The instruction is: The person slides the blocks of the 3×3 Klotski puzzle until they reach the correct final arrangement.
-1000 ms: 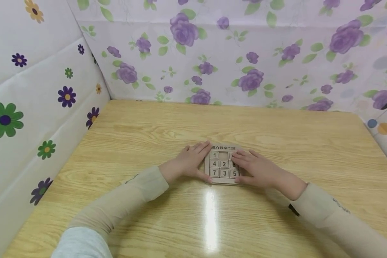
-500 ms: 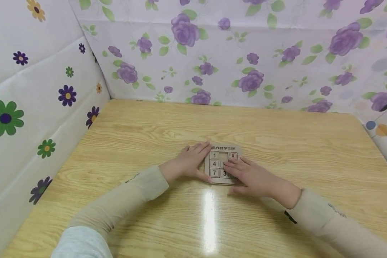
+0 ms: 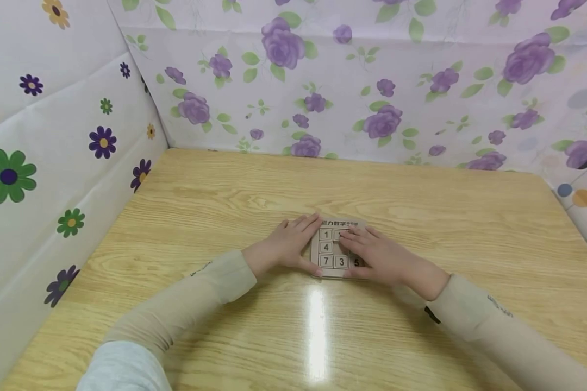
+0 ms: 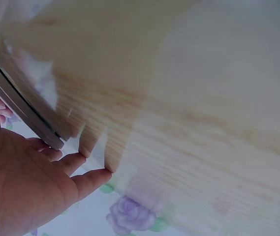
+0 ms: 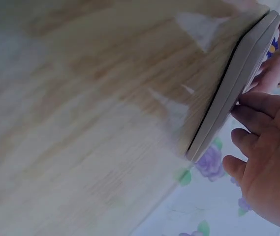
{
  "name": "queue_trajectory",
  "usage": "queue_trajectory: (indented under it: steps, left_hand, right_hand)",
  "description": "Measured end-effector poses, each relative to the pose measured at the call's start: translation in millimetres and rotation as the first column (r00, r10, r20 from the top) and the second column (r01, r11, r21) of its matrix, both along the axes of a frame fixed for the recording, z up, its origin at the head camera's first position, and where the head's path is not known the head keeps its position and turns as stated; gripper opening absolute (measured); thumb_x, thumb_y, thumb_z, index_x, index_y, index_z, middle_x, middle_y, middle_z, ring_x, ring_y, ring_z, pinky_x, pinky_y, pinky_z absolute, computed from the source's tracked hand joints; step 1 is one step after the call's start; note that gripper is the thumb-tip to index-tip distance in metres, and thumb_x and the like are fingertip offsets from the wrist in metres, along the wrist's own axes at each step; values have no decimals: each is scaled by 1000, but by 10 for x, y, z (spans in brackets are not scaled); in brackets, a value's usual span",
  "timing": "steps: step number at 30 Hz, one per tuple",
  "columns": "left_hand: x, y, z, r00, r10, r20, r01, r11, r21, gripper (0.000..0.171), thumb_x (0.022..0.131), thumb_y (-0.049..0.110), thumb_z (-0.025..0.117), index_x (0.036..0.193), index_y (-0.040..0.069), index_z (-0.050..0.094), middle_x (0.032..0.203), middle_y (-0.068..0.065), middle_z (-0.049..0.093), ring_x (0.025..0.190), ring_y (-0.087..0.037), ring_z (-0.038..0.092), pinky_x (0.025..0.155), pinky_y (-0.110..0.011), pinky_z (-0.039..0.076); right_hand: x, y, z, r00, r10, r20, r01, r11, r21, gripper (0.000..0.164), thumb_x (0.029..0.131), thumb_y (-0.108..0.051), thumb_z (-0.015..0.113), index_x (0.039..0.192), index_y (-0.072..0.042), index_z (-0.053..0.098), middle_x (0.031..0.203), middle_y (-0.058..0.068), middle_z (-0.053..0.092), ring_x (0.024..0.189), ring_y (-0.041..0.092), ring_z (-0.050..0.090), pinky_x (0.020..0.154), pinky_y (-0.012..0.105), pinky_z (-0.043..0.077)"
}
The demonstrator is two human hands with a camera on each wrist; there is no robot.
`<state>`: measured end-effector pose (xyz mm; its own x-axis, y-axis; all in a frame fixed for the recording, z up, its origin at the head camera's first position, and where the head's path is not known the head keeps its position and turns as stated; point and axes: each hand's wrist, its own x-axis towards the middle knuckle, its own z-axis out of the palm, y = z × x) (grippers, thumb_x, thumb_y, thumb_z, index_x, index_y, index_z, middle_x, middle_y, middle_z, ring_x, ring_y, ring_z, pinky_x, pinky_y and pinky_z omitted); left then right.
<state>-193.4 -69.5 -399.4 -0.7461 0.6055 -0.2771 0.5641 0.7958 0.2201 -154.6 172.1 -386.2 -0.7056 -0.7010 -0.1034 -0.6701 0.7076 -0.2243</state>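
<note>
In the head view a number slide puzzle lies flat on the table. Tiles 1, 4, 7 and 3 show plainly, with 5 partly shaded. My left hand rests along the puzzle's left side, fingers at the far corner and thumb at the near one. My right hand reaches over from the right, its fingertips on a top-middle tile whose number is covered. The right column is mostly hidden beneath that hand. Both wrist views show the puzzle's edge from the side, with extended fingers beside it.
The wooden table spreads around the puzzle, with a bright reflection in front. A white cloth with purple flowers hangs behind the table's far edge. Another flowered cloth borders the left side.
My right fingertips went from the right column to the middle tile, then away from me with it; that tile moved from the centre into the top-middle gap. My left hand stayed put.
</note>
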Motion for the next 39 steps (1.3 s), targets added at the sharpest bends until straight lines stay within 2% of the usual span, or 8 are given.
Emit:
queue_trajectory:
  steps: [4, 8, 14, 19, 23, 29, 34, 39]
  left_hand:
    - [-8, -7, -15, 1000, 1, -3, -1, 1000, 9, 122, 67, 74, 65, 154, 13, 5, 161, -4, 0, 148, -27, 7, 116, -57, 14]
    - [-6, -11, -3, 1000, -1, 7, 1, 1000, 5, 122, 67, 74, 65, 154, 13, 4, 161, -3, -1, 148, -27, 6, 116, -57, 13]
    - [-3, -20, 45, 1000, 6, 2, -6, 1000, -2, 121, 68, 73, 65, 154, 13, 6, 161, -4, 0, 148, -27, 7, 116, -57, 13]
    - [5, -20, 57, 1000, 7, 4, -7, 1000, 2, 121, 68, 73, 65, 154, 12, 6, 161, -5, 0, 148, -28, 7, 116, -57, 14]
    - [13, -13, 55, 1000, 2, 5, -2, 1000, 1, 121, 68, 73, 65, 154, 12, 6, 161, -5, 1, 147, -28, 8, 116, -57, 14]
    - [18, -5, 50, 1000, 4, 11, -3, 1000, -5, 121, 68, 73, 65, 154, 13, 5, 161, -4, 0, 148, -27, 7, 116, -56, 14]
    - [20, -2, 43, 1000, 10, 25, -9, 1000, -8, 121, 68, 73, 65, 154, 14, 4, 161, -3, -2, 148, -26, 6, 117, -55, 12]
    - [25, -6, 52, 1000, 1, 23, -1, 1000, 12, 120, 69, 72, 66, 154, 13, 6, 161, -4, 0, 148, -27, 7, 117, -57, 13]
  right_hand:
    - [-5, 49, -17, 1000, -2, -3, 2, 1000, -19, 73, 91, -48, 57, 145, -3, 38, 153, 13, 33, 143, 33, 24, 117, 54, 15]
    - [54, 133, 3, 1000, -2, -25, 1, 1000, -29, 70, 91, -43, 59, 143, -1, 40, 150, 14, 37, 141, 35, 28, 117, 54, 17]
    - [224, 160, 71, 997, 64, -37, -66, 996, -61, 68, 89, -42, 62, 141, -2, 43, 147, 14, 42, 138, 36, 33, 114, 57, 21]
    - [309, 106, 46, 993, 117, -23, -118, 992, -35, 68, 90, -43, 60, 142, -2, 43, 148, 12, 41, 140, 34, 30, 115, 56, 21]
    - [301, 79, 16, 992, 114, -53, -114, 993, -9, 69, 90, -45, 59, 141, -1, 43, 148, 13, 41, 140, 33, 31, 115, 56, 21]
    - [208, 48, -30, 990, 84, -117, -82, 996, 21, 72, 89, -47, 60, 141, 0, 43, 148, 15, 40, 139, 34, 34, 114, 55, 25]
    - [156, 51, -48, 992, 55, -110, -53, 998, 25, 72, 90, -48, 58, 142, 0, 42, 149, 14, 40, 140, 33, 32, 115, 54, 23]
    - [202, 143, -10, 994, 33, -103, -33, 999, 7, 70, 89, -46, 60, 140, -1, 45, 147, 14, 43, 138, 35, 35, 114, 56, 24]
